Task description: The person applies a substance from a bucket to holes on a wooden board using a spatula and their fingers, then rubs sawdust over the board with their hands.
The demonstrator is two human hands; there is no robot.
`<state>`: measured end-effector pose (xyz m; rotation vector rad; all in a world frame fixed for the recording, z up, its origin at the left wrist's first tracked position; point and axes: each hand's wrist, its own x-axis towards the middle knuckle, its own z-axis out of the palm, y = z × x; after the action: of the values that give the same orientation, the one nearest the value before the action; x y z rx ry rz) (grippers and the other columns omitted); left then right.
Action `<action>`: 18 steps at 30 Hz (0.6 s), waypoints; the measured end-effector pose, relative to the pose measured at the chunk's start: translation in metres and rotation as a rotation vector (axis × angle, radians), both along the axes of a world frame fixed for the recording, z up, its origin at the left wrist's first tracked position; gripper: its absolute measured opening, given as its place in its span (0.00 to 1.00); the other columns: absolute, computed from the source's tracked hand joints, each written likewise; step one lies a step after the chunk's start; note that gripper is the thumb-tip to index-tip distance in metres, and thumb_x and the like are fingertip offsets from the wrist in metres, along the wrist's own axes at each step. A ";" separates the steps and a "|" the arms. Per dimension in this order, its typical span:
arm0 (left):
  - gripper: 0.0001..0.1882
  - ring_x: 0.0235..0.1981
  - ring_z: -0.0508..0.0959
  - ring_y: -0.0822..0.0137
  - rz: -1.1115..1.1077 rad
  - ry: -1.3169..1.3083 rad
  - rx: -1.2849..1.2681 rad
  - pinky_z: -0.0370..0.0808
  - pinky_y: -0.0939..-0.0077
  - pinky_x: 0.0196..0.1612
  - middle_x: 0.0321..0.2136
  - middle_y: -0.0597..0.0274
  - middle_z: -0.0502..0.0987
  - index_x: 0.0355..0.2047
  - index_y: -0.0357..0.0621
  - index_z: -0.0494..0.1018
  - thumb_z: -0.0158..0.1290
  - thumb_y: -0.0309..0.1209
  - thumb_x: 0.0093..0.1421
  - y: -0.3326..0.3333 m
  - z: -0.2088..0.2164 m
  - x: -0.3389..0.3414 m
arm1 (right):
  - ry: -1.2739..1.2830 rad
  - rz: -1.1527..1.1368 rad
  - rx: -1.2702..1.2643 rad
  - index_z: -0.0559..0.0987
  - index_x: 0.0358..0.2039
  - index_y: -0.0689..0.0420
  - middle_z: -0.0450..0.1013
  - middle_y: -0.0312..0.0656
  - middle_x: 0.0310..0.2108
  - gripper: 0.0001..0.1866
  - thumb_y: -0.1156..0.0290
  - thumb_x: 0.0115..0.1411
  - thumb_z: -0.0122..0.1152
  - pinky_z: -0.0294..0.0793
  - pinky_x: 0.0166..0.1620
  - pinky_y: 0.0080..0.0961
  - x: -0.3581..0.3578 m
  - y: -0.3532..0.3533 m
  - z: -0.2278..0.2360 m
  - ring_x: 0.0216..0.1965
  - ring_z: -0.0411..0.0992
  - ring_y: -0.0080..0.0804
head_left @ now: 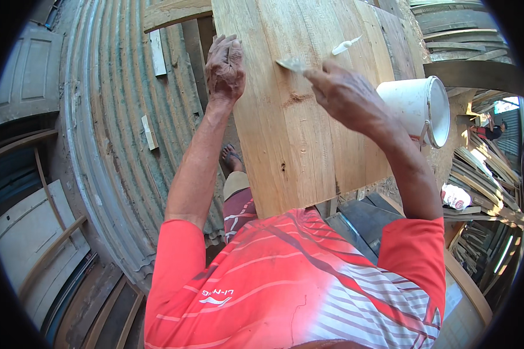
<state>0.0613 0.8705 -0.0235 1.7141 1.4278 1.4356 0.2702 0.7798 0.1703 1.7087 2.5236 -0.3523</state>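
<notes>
My right hand (349, 96) is closed around the handle of a putty knife (291, 64). Its pale, smeared blade touches or hovers just over a broad wooden panel (308, 163) made of joined planks. At the panel's left edge, my left hand (226, 70) is closed with its fingers curled in; what it holds, if anything, is hidden. A brown, crumbly patch (297, 99) marks the wood below the blade. Beyond the knife lies a small white bottle with a pointed nozzle (344, 45). Right of my forearm is a white bucket (404, 104).
Corrugated metal sheets (113, 116) run along the left, carrying small wood offcuts (149, 132). Old doors and panels (38, 238) lean at far left. Stacked timber (489, 174) and a white sack (455, 197) are at the right, where another person (492, 130) appears far off.
</notes>
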 end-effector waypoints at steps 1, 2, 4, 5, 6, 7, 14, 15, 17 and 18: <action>0.24 0.65 0.75 0.47 0.005 0.004 0.002 0.70 0.55 0.68 0.53 0.48 0.83 0.49 0.35 0.82 0.45 0.43 0.77 0.001 -0.001 0.001 | -0.007 0.020 -0.018 0.79 0.46 0.63 0.74 0.53 0.34 0.10 0.75 0.68 0.55 0.75 0.36 0.46 0.001 -0.012 0.002 0.33 0.77 0.50; 0.24 0.65 0.75 0.47 0.004 0.005 0.001 0.70 0.55 0.68 0.53 0.48 0.83 0.49 0.36 0.82 0.46 0.44 0.77 0.002 -0.001 0.003 | -0.017 0.033 -0.038 0.79 0.47 0.63 0.73 0.52 0.34 0.10 0.75 0.68 0.55 0.75 0.36 0.45 0.004 -0.028 0.004 0.32 0.77 0.49; 0.23 0.64 0.75 0.47 0.013 0.009 0.007 0.70 0.56 0.68 0.52 0.49 0.84 0.48 0.37 0.83 0.46 0.44 0.77 0.003 -0.004 -0.002 | -0.036 0.083 -0.069 0.79 0.52 0.60 0.71 0.49 0.31 0.13 0.74 0.68 0.56 0.76 0.35 0.44 0.013 -0.053 0.006 0.30 0.75 0.48; 0.23 0.64 0.75 0.47 0.018 0.012 0.006 0.71 0.56 0.67 0.52 0.49 0.84 0.48 0.38 0.83 0.46 0.44 0.77 0.002 -0.005 -0.004 | -0.007 0.055 -0.068 0.79 0.53 0.59 0.71 0.48 0.31 0.14 0.74 0.68 0.57 0.75 0.35 0.44 0.018 -0.060 0.009 0.30 0.75 0.48; 0.23 0.64 0.76 0.48 0.030 0.022 0.012 0.71 0.56 0.67 0.52 0.50 0.84 0.47 0.39 0.84 0.46 0.44 0.77 0.001 -0.005 -0.003 | 0.022 0.026 -0.068 0.79 0.54 0.58 0.70 0.48 0.31 0.14 0.73 0.68 0.57 0.75 0.35 0.44 0.025 -0.064 0.015 0.31 0.75 0.48; 0.23 0.63 0.76 0.48 0.031 0.019 0.015 0.71 0.57 0.67 0.52 0.50 0.84 0.47 0.39 0.84 0.46 0.45 0.77 0.002 -0.006 0.000 | 0.050 -0.002 -0.067 0.79 0.54 0.56 0.70 0.47 0.31 0.15 0.73 0.68 0.58 0.75 0.35 0.45 0.033 -0.067 0.019 0.31 0.75 0.48; 0.22 0.65 0.74 0.48 -0.016 0.147 0.033 0.70 0.57 0.68 0.56 0.50 0.82 0.53 0.40 0.81 0.48 0.45 0.76 -0.001 -0.002 -0.006 | 0.290 -0.172 0.131 0.79 0.56 0.58 0.74 0.50 0.37 0.15 0.71 0.70 0.60 0.76 0.41 0.45 0.087 -0.088 -0.003 0.36 0.77 0.50; 0.22 0.66 0.73 0.46 -0.032 0.191 0.047 0.69 0.55 0.69 0.57 0.48 0.81 0.54 0.41 0.81 0.49 0.45 0.76 -0.006 0.001 -0.008 | 0.288 -0.177 0.137 0.79 0.56 0.58 0.74 0.50 0.38 0.15 0.72 0.70 0.60 0.76 0.41 0.46 0.092 -0.093 -0.008 0.37 0.77 0.51; 0.22 0.67 0.71 0.43 -0.045 0.320 0.045 0.67 0.51 0.70 0.59 0.46 0.79 0.57 0.42 0.79 0.50 0.45 0.75 -0.020 0.009 -0.005 | 0.278 -0.193 0.153 0.79 0.57 0.58 0.75 0.50 0.40 0.16 0.73 0.70 0.59 0.76 0.43 0.46 0.104 -0.103 -0.015 0.38 0.77 0.51; 0.22 0.68 0.69 0.42 -0.051 0.401 0.031 0.65 0.49 0.71 0.60 0.45 0.78 0.58 0.42 0.79 0.51 0.44 0.74 -0.038 0.016 0.002 | 0.288 -0.175 0.161 0.79 0.57 0.57 0.76 0.50 0.41 0.16 0.74 0.70 0.59 0.77 0.44 0.46 0.115 -0.106 -0.019 0.40 0.77 0.52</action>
<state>0.0635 0.8329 -0.0071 2.1289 1.5508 1.1334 0.3849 0.6737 0.1509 2.0845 2.6665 -0.4473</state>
